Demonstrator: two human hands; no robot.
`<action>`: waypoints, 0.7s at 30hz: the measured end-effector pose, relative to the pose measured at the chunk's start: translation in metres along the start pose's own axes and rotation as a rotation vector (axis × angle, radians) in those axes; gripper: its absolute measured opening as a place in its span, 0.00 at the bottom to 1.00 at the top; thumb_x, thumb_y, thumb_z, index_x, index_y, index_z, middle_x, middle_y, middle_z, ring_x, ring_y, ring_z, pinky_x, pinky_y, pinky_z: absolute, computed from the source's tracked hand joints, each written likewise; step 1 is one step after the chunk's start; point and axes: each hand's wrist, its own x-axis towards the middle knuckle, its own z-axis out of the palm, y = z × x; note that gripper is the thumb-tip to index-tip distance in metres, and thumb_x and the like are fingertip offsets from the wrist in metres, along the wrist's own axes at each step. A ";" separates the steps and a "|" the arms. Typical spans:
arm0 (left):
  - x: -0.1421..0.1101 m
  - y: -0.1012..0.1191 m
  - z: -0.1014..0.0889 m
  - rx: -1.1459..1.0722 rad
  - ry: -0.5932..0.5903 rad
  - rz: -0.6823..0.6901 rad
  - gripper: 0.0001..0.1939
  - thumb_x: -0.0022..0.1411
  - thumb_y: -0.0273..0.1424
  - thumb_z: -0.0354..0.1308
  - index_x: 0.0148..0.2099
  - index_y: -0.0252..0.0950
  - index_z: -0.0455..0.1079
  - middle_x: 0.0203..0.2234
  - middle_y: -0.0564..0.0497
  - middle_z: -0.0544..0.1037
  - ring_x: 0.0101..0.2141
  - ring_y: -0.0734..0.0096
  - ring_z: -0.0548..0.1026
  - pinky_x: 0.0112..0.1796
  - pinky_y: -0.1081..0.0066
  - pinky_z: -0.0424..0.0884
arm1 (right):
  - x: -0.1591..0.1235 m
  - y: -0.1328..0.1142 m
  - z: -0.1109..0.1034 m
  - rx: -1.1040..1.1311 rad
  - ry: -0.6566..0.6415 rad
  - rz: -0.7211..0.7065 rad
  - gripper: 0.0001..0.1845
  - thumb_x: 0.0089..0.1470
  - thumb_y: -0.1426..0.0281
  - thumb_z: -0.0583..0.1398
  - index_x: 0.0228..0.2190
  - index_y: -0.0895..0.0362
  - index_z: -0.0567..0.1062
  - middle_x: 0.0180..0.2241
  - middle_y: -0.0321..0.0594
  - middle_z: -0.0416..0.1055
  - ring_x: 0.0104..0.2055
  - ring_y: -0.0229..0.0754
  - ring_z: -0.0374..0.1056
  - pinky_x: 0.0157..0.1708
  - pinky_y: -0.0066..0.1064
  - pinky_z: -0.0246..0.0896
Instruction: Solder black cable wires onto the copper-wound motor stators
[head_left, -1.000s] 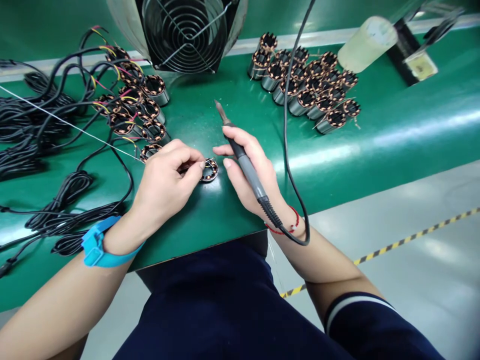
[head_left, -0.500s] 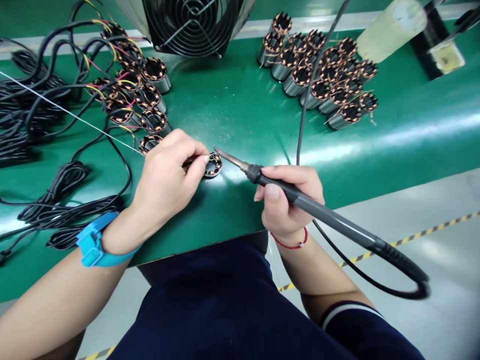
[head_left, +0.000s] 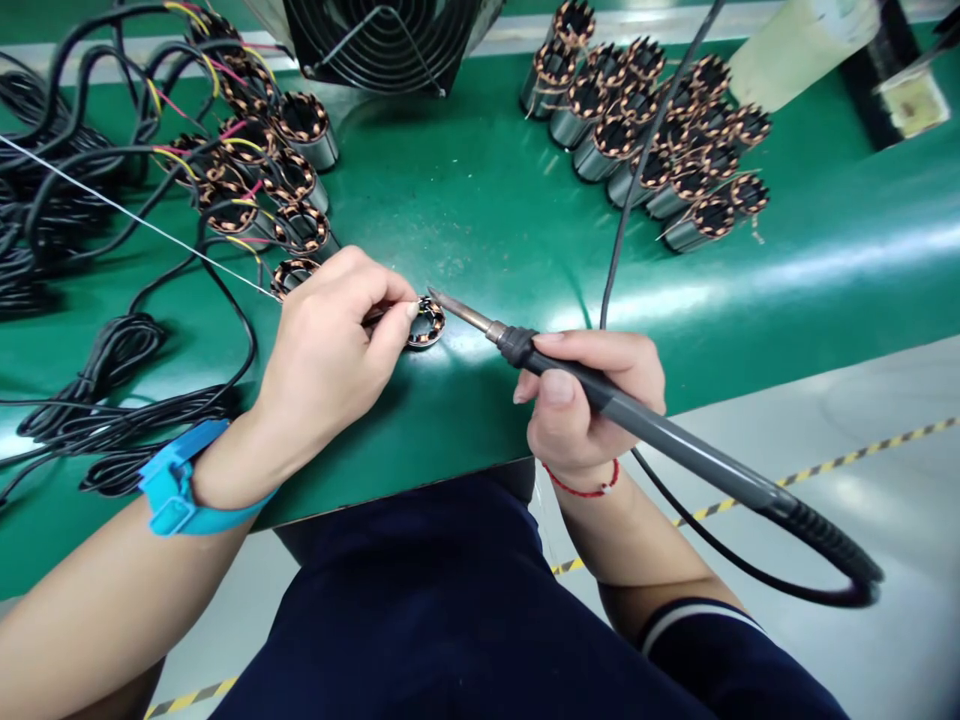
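My right hand [head_left: 592, 400] grips a dark grey soldering iron [head_left: 675, 440] by its handle. The iron's metal tip points left and is at the upper right rim of a motor stator [head_left: 426, 324] with copper windings, which stands on the green table. I cannot tell whether tip and stator touch. My left hand [head_left: 337, 340] is closed in a pinch at the stator's left rim. A thin, silvery solder wire [head_left: 150, 230] runs taut from the left edge to this hand; its end is hidden by the fingers. A blue strap circles the left wrist.
Several stators [head_left: 300, 225] with black cables [head_left: 120, 340] crowd the left. More stators [head_left: 645, 130] stand at the back right, near a pale cylinder [head_left: 802, 50] and a holder with a sponge [head_left: 911, 100]. A fan [head_left: 382, 45] sits behind. The iron's cord [head_left: 626, 190] crosses the table.
The view has shifted slightly, so the table's things appear higher. The iron's tip has come a little closer to the stator's rim. My left hand keeps its pinch almost unmoved.
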 end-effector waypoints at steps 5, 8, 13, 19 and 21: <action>0.000 0.001 -0.001 -0.004 -0.015 -0.025 0.07 0.62 0.25 0.54 0.34 0.41 0.70 0.29 0.52 0.73 0.33 0.68 0.72 0.37 0.63 0.70 | -0.002 0.002 0.000 -0.010 -0.033 0.002 0.10 0.59 0.63 0.57 0.43 0.45 0.73 0.32 0.36 0.75 0.31 0.41 0.75 0.29 0.35 0.77; 0.000 0.001 -0.001 -0.007 -0.017 -0.028 0.06 0.62 0.26 0.54 0.34 0.41 0.70 0.30 0.52 0.73 0.34 0.67 0.72 0.37 0.63 0.71 | -0.004 0.003 0.001 -0.041 -0.056 0.012 0.10 0.60 0.62 0.56 0.44 0.45 0.72 0.33 0.37 0.75 0.31 0.42 0.75 0.30 0.37 0.77; 0.000 0.000 -0.001 -0.020 -0.017 -0.042 0.06 0.63 0.27 0.54 0.34 0.41 0.70 0.30 0.52 0.73 0.34 0.67 0.71 0.38 0.62 0.70 | -0.006 0.005 -0.001 -0.089 -0.054 0.049 0.13 0.60 0.58 0.54 0.45 0.45 0.71 0.34 0.38 0.73 0.33 0.43 0.75 0.33 0.40 0.78; 0.000 0.000 0.000 -0.034 -0.015 -0.047 0.06 0.61 0.25 0.55 0.33 0.40 0.69 0.29 0.53 0.72 0.33 0.68 0.71 0.37 0.64 0.69 | 0.000 0.002 0.003 -0.084 -0.031 0.028 0.12 0.61 0.61 0.55 0.47 0.43 0.70 0.40 0.37 0.73 0.38 0.44 0.75 0.38 0.42 0.77; 0.000 0.001 0.000 -0.037 -0.011 -0.046 0.06 0.61 0.25 0.55 0.33 0.40 0.69 0.29 0.53 0.72 0.33 0.68 0.71 0.37 0.64 0.69 | 0.002 0.003 0.004 -0.053 -0.092 0.034 0.15 0.61 0.65 0.57 0.49 0.41 0.70 0.43 0.35 0.74 0.39 0.44 0.76 0.40 0.41 0.77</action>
